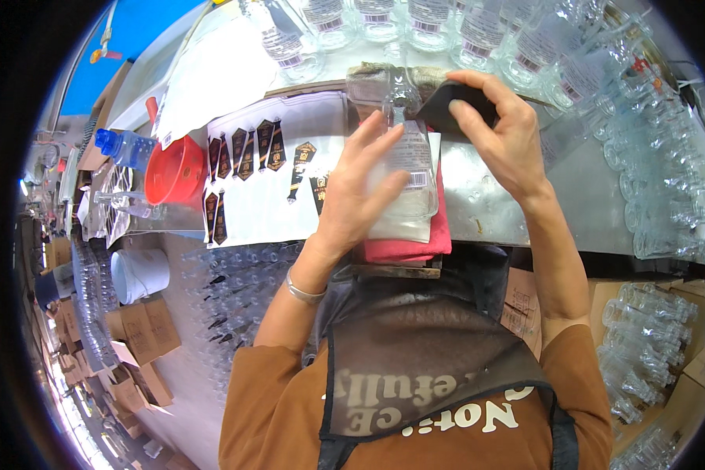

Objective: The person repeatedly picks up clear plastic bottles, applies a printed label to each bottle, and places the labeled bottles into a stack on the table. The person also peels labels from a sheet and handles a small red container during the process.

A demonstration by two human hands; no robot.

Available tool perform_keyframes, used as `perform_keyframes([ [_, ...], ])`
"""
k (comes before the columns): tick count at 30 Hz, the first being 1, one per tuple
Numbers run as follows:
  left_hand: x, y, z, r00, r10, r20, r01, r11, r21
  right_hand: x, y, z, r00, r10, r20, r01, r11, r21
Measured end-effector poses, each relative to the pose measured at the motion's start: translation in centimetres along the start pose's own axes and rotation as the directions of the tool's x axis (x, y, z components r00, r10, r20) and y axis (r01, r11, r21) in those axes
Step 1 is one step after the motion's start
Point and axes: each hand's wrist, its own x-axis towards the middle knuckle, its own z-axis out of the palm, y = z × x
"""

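Clerk: Head view. Main item?

Checker: One clear glass bottle (419,196), printed label uppermost, lying on a white sheet over a red cloth (407,249), neck pointing away from the person. This bottle is the reference for all places below.

Clerk: Left hand?

Checker: Left hand (359,184), one: at the bottle's left side, fingers spread and apart, thumb crossing over the label in this view. Whether skin meets glass, the checker cannot tell.

Clerk: Right hand?

Checker: Right hand (511,137), one: right of the bottle's neck, thumb and fingers clamped on a dark flat piece (464,107). The piece's tip is close to the neck; contact cannot be told.

Clerk: Surroundings?

Checker: Left of the bottle, a white backing sheet (251,215) bearing dark stickers (271,145); farther left, a red basin (163,182) and a blue-capped bottle (137,149). Beyond the bottle, a row of labelled bottles (478,35). To its right, bare metal tabletop (486,219), then more stacked glassware (658,188).
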Motion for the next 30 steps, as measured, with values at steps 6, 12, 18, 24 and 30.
perform_keyframes([
  [6, -0.9, -0.7, -0.4, 1.0, -0.021, 0.02, 0.022, 0.995, -0.094, 2.0, -0.7, -0.1, 0.975, -0.222, -0.002, 0.211, 0.93, -0.301],
  [12, -3.1, -0.8, 0.1, 0.997, 0.002, 0.082, 0.003, 0.998, -0.066, 3.7, -2.7, 1.3, 0.914, -0.341, 0.219, 0.403, 0.822, -0.404],
  [18, -3.8, 0.0, 1.7, 0.998, -0.064, -0.015, 0.06, 0.982, -0.177, 3.0, -4.1, 3.8, 0.83, -0.312, 0.462, 0.499, 0.786, -0.366],
  [24, -3.2, 0.0, 1.4, 0.99, 0.136, -0.024, -0.134, 0.99, 0.05, -1.3, -5.9, 3.8, 0.704, -0.448, 0.552, 0.627, 0.757, -0.185],
  [30, -4.1, 0.2, 0.9, 1.0, 0.025, -0.011, -0.024, 1.0, 0.012, 3.3, -1.8, 1.1, 0.919, -0.39, 0.057, 0.384, 0.851, -0.359],
])
